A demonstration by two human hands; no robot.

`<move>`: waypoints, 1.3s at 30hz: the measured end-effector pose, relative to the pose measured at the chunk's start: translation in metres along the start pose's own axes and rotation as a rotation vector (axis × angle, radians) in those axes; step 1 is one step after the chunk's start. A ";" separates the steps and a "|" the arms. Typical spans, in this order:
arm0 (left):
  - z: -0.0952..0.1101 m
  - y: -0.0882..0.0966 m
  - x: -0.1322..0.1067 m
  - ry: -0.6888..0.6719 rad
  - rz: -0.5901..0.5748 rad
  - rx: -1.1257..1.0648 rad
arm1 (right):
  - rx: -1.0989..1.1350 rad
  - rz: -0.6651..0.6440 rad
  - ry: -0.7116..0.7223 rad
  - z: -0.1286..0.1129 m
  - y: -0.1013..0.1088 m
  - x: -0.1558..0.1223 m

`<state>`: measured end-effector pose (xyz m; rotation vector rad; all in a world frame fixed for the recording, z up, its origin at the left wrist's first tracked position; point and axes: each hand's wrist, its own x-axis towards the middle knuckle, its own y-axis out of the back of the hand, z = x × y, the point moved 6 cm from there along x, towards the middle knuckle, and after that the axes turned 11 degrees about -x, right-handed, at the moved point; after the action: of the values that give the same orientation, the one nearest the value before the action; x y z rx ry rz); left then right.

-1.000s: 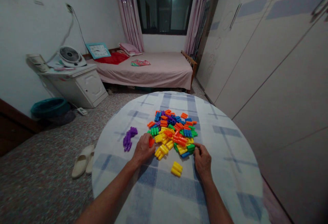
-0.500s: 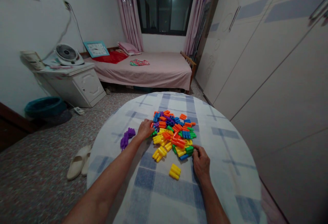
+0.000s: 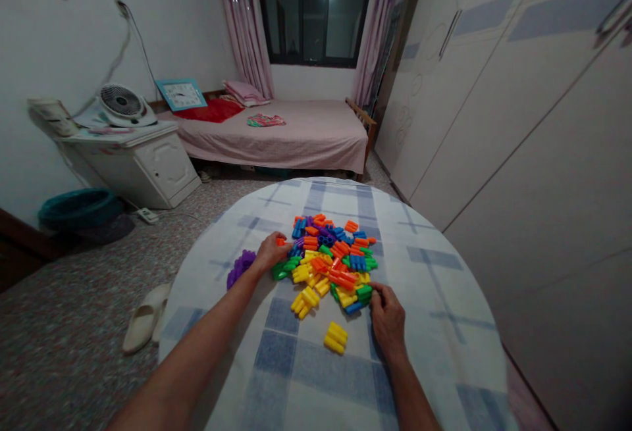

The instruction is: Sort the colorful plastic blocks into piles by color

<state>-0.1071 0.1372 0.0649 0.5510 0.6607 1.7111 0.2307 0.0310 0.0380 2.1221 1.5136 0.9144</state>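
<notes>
Bedroom, round table (image 3: 434, 352) in checked cloth: left hand (image 3: 269, 253) pinching an orange plastic block (image 3: 280, 241) at the multicoloured pile's (image 3: 332, 258) edge, right hand (image 3: 388, 316) curled against it—neighbouring pieces may scatter floorward.

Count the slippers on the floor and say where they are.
2. Both slippers lie side by side on the speckled floor, just left of the round table, below the purple blocks near the left hand. The table might hide others.

Block pile (image 3: 330, 260) crowds table (image 3: 444, 326) centre (near edge & right free).
</notes>
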 end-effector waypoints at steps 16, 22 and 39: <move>0.058 -0.039 0.049 -0.311 0.074 0.147 | -0.014 0.019 0.000 -0.004 0.002 0.001; 0.059 -0.055 0.025 -0.369 0.014 0.102 | -0.014 0.014 -0.007 -0.005 0.002 0.001; 0.053 -0.042 0.055 -0.463 0.024 0.271 | -0.009 0.008 -0.011 -0.001 0.001 0.000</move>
<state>-0.0546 0.2053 0.0757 1.1091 0.5506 1.4496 0.2309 0.0309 0.0395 2.1254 1.4938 0.9093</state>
